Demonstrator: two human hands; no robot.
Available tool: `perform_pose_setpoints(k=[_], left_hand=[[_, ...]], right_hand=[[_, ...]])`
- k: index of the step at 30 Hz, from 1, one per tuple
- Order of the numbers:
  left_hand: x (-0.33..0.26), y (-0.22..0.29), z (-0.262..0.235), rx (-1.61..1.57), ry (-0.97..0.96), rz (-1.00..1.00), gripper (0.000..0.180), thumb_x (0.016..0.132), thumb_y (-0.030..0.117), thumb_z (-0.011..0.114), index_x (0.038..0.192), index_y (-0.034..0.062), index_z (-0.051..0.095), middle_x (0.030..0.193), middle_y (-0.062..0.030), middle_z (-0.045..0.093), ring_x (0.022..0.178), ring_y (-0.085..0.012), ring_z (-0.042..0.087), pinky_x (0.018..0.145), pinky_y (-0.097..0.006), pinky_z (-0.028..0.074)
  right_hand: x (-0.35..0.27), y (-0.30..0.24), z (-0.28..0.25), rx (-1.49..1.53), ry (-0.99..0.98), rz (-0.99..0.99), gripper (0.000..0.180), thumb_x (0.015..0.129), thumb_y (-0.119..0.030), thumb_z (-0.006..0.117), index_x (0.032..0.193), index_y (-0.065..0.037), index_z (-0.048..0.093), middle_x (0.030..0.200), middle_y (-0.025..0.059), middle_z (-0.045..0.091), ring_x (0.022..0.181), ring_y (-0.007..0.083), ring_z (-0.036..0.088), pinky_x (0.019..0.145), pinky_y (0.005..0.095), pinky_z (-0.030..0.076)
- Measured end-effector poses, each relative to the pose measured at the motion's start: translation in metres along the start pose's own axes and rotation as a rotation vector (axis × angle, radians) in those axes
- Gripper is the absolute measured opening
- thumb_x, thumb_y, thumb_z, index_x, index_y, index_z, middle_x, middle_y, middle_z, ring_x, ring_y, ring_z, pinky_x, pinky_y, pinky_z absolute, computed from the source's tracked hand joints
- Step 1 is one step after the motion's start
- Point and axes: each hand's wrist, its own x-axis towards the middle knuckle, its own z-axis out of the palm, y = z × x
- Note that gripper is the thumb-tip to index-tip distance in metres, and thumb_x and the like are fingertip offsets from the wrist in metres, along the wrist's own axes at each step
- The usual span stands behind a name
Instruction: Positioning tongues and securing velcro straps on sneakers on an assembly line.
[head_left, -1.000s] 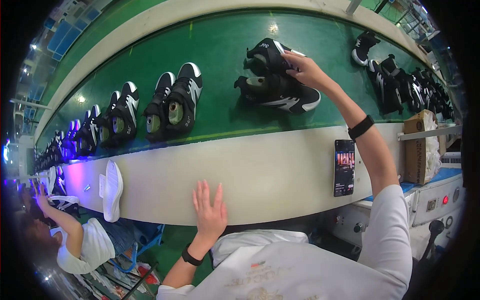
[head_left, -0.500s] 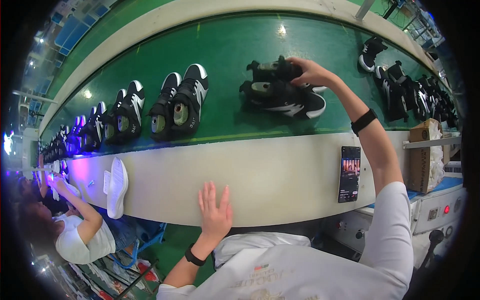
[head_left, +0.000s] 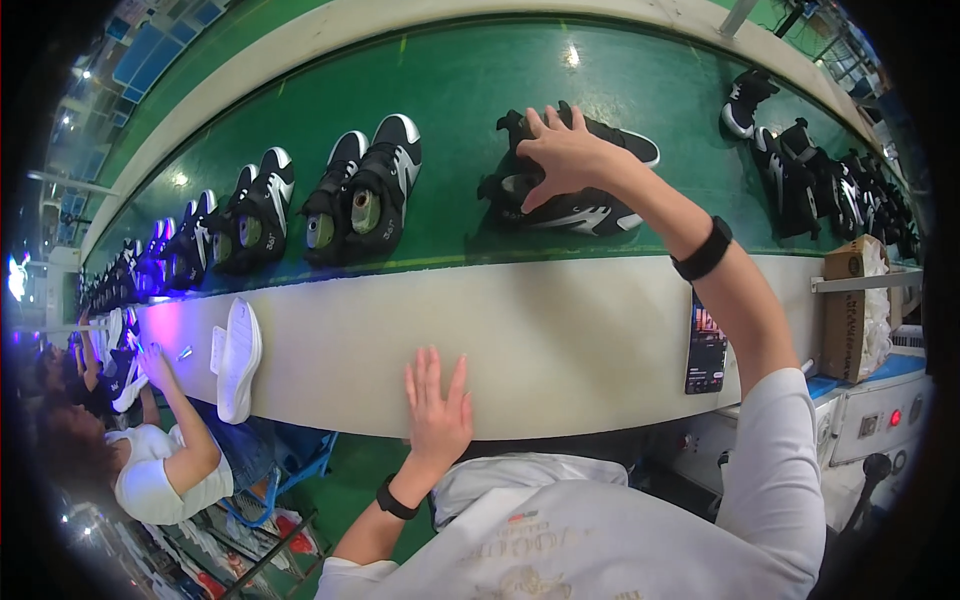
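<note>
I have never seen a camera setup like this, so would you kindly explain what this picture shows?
There is no machine arm here: these are the bare hands of a person wearing a wide fisheye camera on the head. It looks down, and its lens bends straight edges. The left hand rests on the pale tabletop, holding nothing. The right hand spreads over a pair of black-and-white shoes on the green surface; whether it grips them is hard to tell. Other shoes stand to the left. A phone lies on the tabletop.
</note>
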Motion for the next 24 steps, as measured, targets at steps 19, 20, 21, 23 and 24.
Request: perform_pose_setpoints(k=[19, 20, 21, 23, 24], left_hand=[[0.003, 0.009, 0.004, 0.011, 0.036, -0.001, 0.055, 0.089, 0.014, 0.057, 0.143, 0.0067, 0.048, 0.15, -0.028, 0.034, 0.142, -0.0478, 0.029, 0.114, -0.062, 0.025], [0.002, 0.009, 0.004, 0.008, 0.041, -0.005, 0.055, 0.089, 0.014, 0.057, 0.143, 0.007, 0.048, 0.15, -0.0278, 0.034, 0.142, -0.0475, 0.03, 0.114, -0.062, 0.025], [0.002, 0.01, 0.005, 0.008, 0.041, -0.008, 0.055, 0.089, 0.014, 0.057, 0.143, 0.007, 0.048, 0.15, -0.0278, 0.034, 0.142, -0.0475, 0.03, 0.114, -0.062, 0.025], [0.006, 0.011, 0.005, -0.003, 0.022, -0.001, 0.056, 0.089, 0.014, 0.057, 0.144, 0.0072, 0.047, 0.15, -0.0274, 0.034, 0.142, -0.0468, 0.029, 0.114, -0.061, 0.025], [0.006, 0.011, 0.005, -0.003, 0.019, 0.004, 0.056, 0.089, 0.014, 0.057, 0.144, 0.0072, 0.047, 0.15, -0.0274, 0.034, 0.142, -0.0468, 0.029, 0.114, -0.061, 0.025]], right_hand=[[0.025, 0.003, 0.021, -0.254, 0.275, -0.087, 0.061, 0.069, -0.064, 0.075, 0.1, -0.012, 0.078, 0.107, 0.0144, 0.058, 0.103, 0.0328, 0.053, 0.086, 0.0502, 0.039], [0.021, 0.001, 0.022, -0.264, 0.285, -0.179, 0.056, 0.07, -0.061, 0.075, 0.097, -0.012, 0.078, 0.108, 0.0134, 0.058, 0.104, 0.0315, 0.052, 0.087, 0.0485, 0.039], [0.016, -0.001, 0.023, -0.274, 0.295, -0.272, 0.052, 0.072, -0.059, 0.075, 0.093, -0.012, 0.079, 0.109, 0.0123, 0.057, 0.105, 0.0302, 0.05, 0.089, 0.0467, 0.038], [0.003, 0.0, 0.02, -0.327, 0.261, -0.433, 0.05, 0.072, -0.058, 0.075, 0.094, -0.013, 0.078, 0.111, 0.0112, 0.056, 0.107, 0.0288, 0.049, 0.091, 0.0448, 0.037], [-0.004, 0.0, 0.018, -0.379, 0.226, -0.596, 0.048, 0.073, -0.057, 0.076, 0.094, -0.014, 0.078, 0.114, 0.0102, 0.055, 0.11, 0.0275, 0.048, 0.092, 0.0429, 0.036]])
